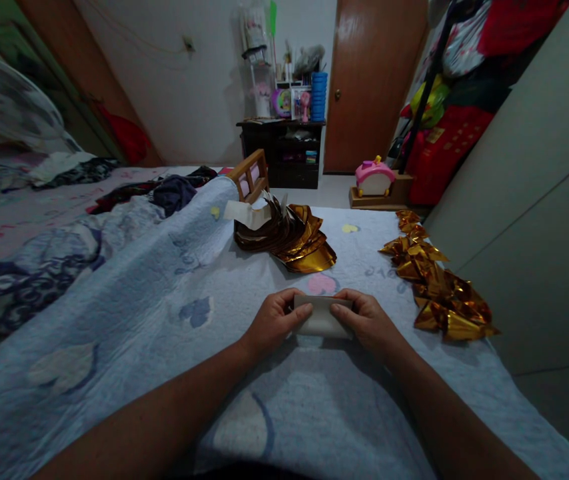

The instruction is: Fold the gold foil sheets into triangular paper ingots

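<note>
Between my two hands is a whitish paper sheet [323, 321], held by its top edge just above the bed cover. My left hand [277, 319] pinches its left end, thumb on the near face. At the right end my right hand [367, 320] grips it the same way. The sheet looks folded along the top, though its far side is hidden. Beyond my hands lies a fanned stack of gold foil paper [309, 243], some sheets showing a pale back. A heap of folded gold foil pieces [437, 283] runs along the right side of the bed.
The bed cover [244, 413] is light blue with heart patterns. Crumpled bedding and clothes [64, 260] lie to the left. A small wooden frame [252, 175] stands at the far edge. Past it are a dark cabinet [289, 157] and a pink toy [375, 179]. A pale panel [534, 220] borders the right.
</note>
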A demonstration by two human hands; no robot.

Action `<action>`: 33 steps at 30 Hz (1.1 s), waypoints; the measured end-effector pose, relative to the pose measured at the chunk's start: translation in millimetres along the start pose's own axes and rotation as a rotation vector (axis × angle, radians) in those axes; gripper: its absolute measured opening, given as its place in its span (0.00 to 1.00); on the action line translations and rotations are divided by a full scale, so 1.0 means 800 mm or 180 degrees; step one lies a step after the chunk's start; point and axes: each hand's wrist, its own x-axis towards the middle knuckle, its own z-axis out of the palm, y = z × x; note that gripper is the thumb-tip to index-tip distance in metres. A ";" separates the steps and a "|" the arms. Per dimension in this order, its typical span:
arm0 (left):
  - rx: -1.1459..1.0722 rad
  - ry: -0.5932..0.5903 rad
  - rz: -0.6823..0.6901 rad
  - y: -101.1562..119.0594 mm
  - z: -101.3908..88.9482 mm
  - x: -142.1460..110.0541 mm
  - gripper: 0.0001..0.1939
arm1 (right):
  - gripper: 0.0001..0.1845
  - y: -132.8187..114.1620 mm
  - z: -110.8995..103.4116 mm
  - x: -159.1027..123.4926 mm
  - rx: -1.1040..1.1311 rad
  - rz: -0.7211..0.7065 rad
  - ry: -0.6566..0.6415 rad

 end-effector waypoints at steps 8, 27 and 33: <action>-0.0055 -0.0032 -0.0056 0.000 -0.001 0.000 0.19 | 0.18 -0.001 -0.001 -0.002 -0.0107 -0.0019 0.0022; 0.0060 0.0067 -0.0039 0.001 -0.001 0.000 0.17 | 0.18 -0.001 -0.001 -0.002 -0.0156 -0.0021 0.0060; 0.0043 0.0029 -0.0050 0.001 -0.001 0.000 0.18 | 0.18 0.000 -0.002 -0.002 -0.0139 -0.0014 0.0049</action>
